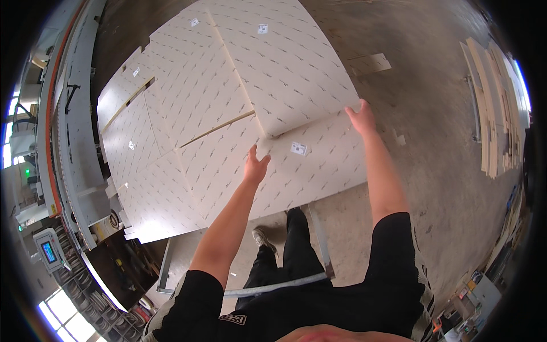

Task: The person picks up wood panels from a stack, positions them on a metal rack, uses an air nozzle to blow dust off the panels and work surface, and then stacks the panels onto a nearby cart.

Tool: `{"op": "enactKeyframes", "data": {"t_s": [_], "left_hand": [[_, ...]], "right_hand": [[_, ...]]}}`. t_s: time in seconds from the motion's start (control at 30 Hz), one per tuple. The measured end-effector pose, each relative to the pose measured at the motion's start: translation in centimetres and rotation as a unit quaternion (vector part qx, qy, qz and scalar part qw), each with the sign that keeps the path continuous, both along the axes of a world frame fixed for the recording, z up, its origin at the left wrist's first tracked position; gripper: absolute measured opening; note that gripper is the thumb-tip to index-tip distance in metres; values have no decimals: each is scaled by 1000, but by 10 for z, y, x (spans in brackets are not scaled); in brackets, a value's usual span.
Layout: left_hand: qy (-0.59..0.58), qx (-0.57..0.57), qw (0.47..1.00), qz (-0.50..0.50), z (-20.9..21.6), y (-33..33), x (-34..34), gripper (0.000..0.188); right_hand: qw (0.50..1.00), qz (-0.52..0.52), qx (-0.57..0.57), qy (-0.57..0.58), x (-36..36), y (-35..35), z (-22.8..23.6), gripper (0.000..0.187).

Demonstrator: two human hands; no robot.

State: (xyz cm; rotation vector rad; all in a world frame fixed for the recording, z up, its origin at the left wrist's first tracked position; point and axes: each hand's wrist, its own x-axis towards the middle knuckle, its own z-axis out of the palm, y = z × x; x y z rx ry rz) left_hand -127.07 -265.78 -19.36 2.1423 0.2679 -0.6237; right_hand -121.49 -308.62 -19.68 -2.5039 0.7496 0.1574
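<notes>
A large pale panel [296,68] with small repeated printed marks and a white label lies on top of a stack of similar panels. My right hand [363,118] is at this panel's near right corner, thumb and fingers apart; whether it touches the edge is hard to tell. Just short of the near left corner, my left hand [256,165] hovers over a lower panel [319,165], its fingers spread and nothing in them. That lower panel bears another white label [298,148]. Other panels of the same finish [194,102] lie to the left, with narrow gaps between some.
A long machine [80,125] with an orange strip runs along the left, with a small control screen [49,251] near its lower end. A metal frame [319,239] stands by my legs. Wooden boards [487,108] are stacked at the right; a flat offcut [370,64] lies on the floor.
</notes>
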Motion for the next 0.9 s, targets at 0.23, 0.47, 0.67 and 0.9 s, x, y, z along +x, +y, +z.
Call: {"op": "enactKeyframes", "data": {"t_s": [0.23,0.47,0.67,0.9], "left_hand": [[37,22,997,58,-3,-70,50,71],[-2,-39,974,224,-23,-50,40,38],[44,-225,877,423,-4,40,4,21],[26,-447,653,611,33,85,-76,35]], "right_hand": [[997,11,-49,57,40,-9,-23,89],[998,-36,6,46,23,1,-11,77],[951,-94,241,170,-30,6,-14,70],[796,-227,551,109,-126,131,61,55]]}}
